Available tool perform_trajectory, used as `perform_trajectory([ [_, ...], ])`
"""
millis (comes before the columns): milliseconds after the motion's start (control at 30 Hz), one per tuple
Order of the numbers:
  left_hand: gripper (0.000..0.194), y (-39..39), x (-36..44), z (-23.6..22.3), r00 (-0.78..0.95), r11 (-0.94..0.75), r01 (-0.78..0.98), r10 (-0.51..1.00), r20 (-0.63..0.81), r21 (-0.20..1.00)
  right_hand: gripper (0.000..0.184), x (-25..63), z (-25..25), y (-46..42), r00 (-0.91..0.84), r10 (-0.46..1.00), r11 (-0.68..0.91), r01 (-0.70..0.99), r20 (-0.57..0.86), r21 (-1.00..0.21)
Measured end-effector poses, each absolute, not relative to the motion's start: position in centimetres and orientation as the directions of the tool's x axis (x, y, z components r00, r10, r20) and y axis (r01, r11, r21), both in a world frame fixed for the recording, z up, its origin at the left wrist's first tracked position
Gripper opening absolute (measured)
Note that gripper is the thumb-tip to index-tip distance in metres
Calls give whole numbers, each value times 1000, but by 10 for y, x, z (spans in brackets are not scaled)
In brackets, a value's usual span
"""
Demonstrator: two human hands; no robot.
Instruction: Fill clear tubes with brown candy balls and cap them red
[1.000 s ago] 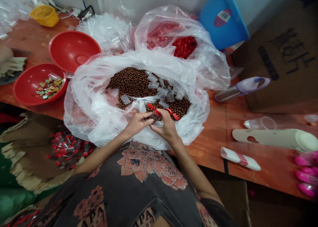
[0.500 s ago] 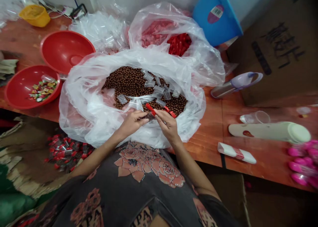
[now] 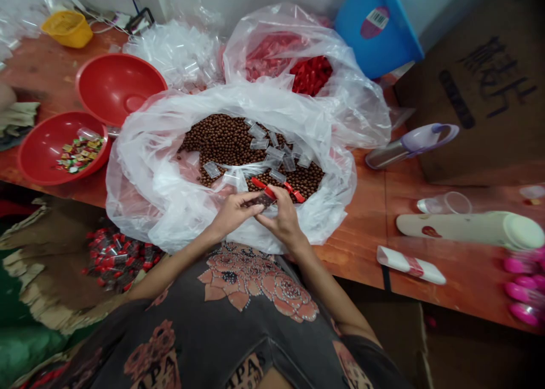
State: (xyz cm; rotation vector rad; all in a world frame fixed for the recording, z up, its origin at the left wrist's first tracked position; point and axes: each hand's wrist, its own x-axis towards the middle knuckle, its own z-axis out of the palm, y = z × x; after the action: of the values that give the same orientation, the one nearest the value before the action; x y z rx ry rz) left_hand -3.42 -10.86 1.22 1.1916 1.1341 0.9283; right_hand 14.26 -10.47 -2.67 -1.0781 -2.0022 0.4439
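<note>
My left hand (image 3: 235,212) pinches a small clear plastic tube (image 3: 258,202) filled with brown balls. My right hand (image 3: 283,216) is closed at the tube's other end, its fingers on a red cap (image 3: 269,192); whether the cap is fully seated cannot be made out. Both hands are over the near edge of a white plastic bag (image 3: 157,167). Inside that bag lie many small brown balls (image 3: 217,139), with several clear tubes (image 3: 275,153) on top. More red caps (image 3: 294,193) rest on the balls just beyond my right hand.
Left stand two red bowls (image 3: 100,74), one with small colourful pieces (image 3: 80,153). Behind is a bag of red caps (image 3: 313,75). Filled red-capped tubes (image 3: 117,258) lie in a carton below left. Bottles (image 3: 460,228), a blue bin (image 3: 374,37) and a carton (image 3: 481,105) are right.
My right hand has turned and its fingers have come in around the capped end of the tube. The red cap now sits against the tube. The view has shifted slightly.
</note>
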Motion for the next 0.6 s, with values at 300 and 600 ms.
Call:
perform_trajectory([
  [300, 57, -105, -32, 8, 466, 719, -463, 695, -547, 519, 64, 144, -24, -111, -518, 752, 658, 552, 409, -512],
  [600, 36, -110, -20, 11, 363, 702, -459, 708, -605, 545, 75, 137, -23, -119, -417, 773, 634, 513, 478, -579],
])
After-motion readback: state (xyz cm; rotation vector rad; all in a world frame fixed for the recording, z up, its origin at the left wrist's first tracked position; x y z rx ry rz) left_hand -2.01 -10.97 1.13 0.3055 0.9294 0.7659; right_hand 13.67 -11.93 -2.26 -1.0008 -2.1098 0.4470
